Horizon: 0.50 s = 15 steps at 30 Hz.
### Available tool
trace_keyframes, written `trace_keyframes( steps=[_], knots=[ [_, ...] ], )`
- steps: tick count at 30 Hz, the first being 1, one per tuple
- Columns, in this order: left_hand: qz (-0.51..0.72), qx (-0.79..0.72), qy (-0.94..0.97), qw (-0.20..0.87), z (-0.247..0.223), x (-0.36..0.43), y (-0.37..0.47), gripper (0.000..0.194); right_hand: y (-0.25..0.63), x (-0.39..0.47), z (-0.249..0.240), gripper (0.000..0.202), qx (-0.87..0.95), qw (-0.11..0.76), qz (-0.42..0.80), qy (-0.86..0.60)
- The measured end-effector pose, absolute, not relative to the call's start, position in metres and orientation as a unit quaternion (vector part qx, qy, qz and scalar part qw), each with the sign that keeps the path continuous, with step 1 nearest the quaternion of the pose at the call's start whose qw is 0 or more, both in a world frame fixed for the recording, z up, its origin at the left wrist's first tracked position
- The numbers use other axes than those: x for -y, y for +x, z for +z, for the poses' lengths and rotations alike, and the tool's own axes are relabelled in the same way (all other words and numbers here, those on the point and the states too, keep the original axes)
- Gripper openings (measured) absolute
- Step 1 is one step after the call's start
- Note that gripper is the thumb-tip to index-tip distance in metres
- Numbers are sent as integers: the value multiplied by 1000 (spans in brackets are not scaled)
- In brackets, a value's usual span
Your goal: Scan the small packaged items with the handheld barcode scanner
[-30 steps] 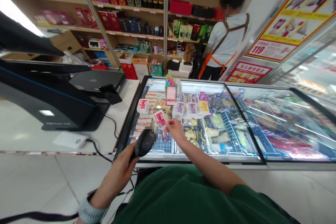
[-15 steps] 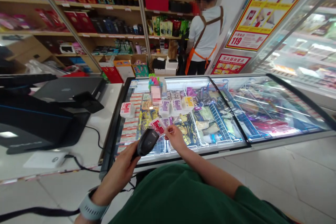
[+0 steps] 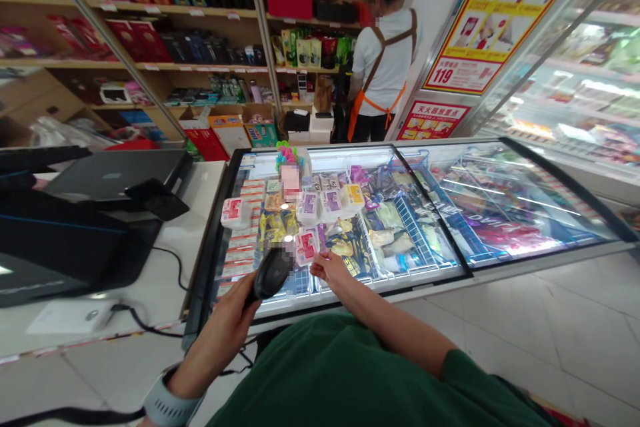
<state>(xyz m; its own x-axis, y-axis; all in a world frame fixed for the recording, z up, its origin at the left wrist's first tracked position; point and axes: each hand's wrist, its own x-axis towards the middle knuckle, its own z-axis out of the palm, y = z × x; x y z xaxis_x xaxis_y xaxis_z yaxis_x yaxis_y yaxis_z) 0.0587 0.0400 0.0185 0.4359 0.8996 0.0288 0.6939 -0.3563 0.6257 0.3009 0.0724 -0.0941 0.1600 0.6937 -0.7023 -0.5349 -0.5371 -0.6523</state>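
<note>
My left hand [image 3: 239,303] is wrapped round the handle of a black handheld scanner [image 3: 273,273], its head pointing at a small white box with a red label [image 3: 307,245]. Pinched fingers of my right hand [image 3: 329,267] touch the lower right edge of that box, over the freezer's glass top. Just beyond lie similar boxes with purple labels [image 3: 320,204] and one with a yellow label [image 3: 354,196]. Another red-labelled box [image 3: 233,211] sits at the left end of the glass.
A counter at the left holds a dark terminal [image 3: 65,240], a small tilted screen [image 3: 156,199] and a white device [image 3: 73,317] with a cable. Beyond the freezer [image 3: 473,272], a person [image 3: 383,60] in an apron faces stocked shelves.
The red-labelled box has turned more upright in view and its face shows more fully. The scanner has shifted slightly left, away from the box. The whole view has moved a little.
</note>
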Motion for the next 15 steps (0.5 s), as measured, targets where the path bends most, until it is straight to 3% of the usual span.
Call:
trace_keyframes(
  steps=[15],
  knots=[
    [212,-509,795,253,13,-32,38,47,300,-100,-123,28,62,491,563,-662]
  ],
)
